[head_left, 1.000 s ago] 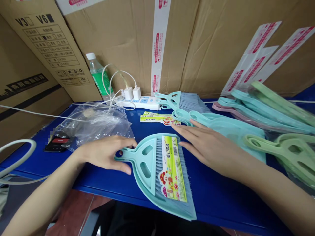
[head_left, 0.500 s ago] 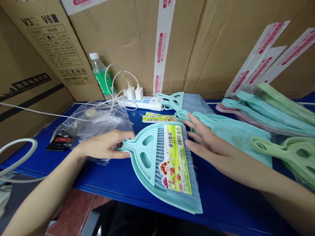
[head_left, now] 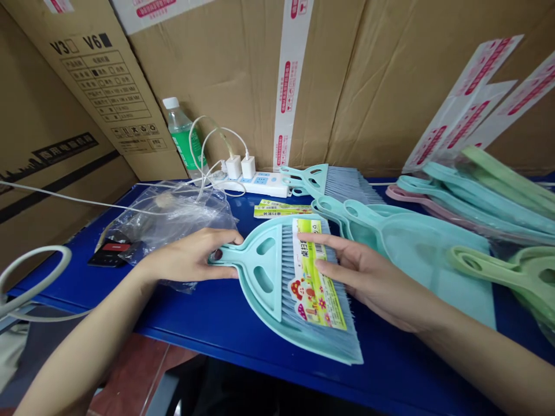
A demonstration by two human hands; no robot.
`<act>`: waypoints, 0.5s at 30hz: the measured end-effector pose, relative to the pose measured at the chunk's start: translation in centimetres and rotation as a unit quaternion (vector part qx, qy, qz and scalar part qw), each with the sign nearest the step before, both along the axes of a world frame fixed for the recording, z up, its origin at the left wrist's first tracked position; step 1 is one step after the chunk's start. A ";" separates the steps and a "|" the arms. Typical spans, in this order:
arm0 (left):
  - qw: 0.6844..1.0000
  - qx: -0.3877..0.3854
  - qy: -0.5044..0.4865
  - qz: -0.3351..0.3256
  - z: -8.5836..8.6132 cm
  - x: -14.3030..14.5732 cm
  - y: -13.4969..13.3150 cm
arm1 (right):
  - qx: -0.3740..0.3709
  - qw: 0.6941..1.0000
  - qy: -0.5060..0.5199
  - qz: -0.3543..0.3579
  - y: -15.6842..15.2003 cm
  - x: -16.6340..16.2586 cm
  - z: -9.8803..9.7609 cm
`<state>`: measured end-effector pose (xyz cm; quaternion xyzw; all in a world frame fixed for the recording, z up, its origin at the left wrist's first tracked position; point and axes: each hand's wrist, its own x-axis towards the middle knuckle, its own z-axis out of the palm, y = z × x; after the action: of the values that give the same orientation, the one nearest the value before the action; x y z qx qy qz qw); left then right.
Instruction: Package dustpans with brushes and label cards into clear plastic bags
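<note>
My left hand grips the paired handles of a turquoise hand brush and the matching dustpan under it. The brush lies in the pan with its blue-grey bristles toward the right. Across the bristles lies a yellow-green and white printed label card. My right hand is over the card's right side, fingers spread, index finger and thumb extended over its upper part; whether they press on it I cannot tell.
Behind lie more label cards, another brush and turquoise dustpans. At right are bagged sets and green ones. A crumpled clear bag, power strip and bottle stand at left.
My right hand has moved left from beside the bristles to over the label card. The left hand keeps its grip on the handles. The view has shifted slightly.
</note>
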<state>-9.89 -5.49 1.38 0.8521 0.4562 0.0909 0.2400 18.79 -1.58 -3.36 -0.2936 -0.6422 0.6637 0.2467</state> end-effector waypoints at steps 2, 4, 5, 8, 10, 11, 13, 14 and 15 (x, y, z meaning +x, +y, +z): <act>0.999 0.045 -0.004 0.023 0.2 -0.5 0.1 | -0.037 0.999 0.001 -0.033 0.0 0.0 0.0; 0.984 0.134 0.033 0.112 0.5 -1.2 0.4 | -0.064 0.996 -0.003 -0.057 -0.1 0.0 0.1; 0.964 0.185 0.072 0.176 0.5 -1.5 0.5 | -0.071 0.995 -0.004 -0.063 -0.2 0.0 0.1; 0.887 0.254 0.229 0.310 0.1 -2.2 1.1 | -0.082 0.995 -0.004 -0.064 -0.2 -0.1 0.1; 0.868 0.213 0.322 0.313 -0.5 -1.9 1.3 | -0.087 0.994 -0.007 -0.065 -0.3 -0.2 0.1; 0.863 0.188 0.356 0.306 -0.7 -1.6 1.4 | -0.088 0.994 -0.010 -0.067 -0.3 -0.3 0.1; 0.851 0.149 0.403 0.300 -1.0 -0.9 1.4 | -0.088 0.993 -0.017 -0.072 -0.3 -0.3 0.1; 0.846 0.136 0.417 0.302 -1.0 -0.4 1.4 | -0.086 0.993 -0.020 -0.074 -0.2 -0.3 0.1; 0.842 0.126 0.425 0.306 -1.0 -0.1 1.4 | -0.084 0.994 -0.023 -0.073 -0.2 -0.3 0.1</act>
<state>-9.97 -4.14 0.38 0.6469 0.7358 -0.1545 -0.1270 18.48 -1.79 -3.28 -0.3744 -0.5668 0.6883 0.2545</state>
